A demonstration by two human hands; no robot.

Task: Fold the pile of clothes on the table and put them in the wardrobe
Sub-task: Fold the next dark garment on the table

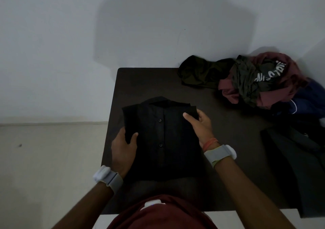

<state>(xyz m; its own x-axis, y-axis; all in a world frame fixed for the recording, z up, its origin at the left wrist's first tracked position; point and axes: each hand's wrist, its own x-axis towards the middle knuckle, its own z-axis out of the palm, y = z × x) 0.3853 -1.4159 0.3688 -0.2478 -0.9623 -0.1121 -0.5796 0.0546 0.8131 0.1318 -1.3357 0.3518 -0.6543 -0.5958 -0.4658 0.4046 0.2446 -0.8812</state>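
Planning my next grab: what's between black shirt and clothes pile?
Head view: bare table up to the clothes pile, past the right hand gripping the black shirt.

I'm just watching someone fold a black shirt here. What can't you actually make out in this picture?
Head view:
Wardrobe: not in the frame at all.
Left hand: fingers tucked under the black shirt; only the thumb shows.
Pile of clothes: tangled and cut off by the right edge, so no garment count.
White lettering in the pile: crumpled, unreadable.
Dark garment at far right: dim light and the frame edge hide its shape.
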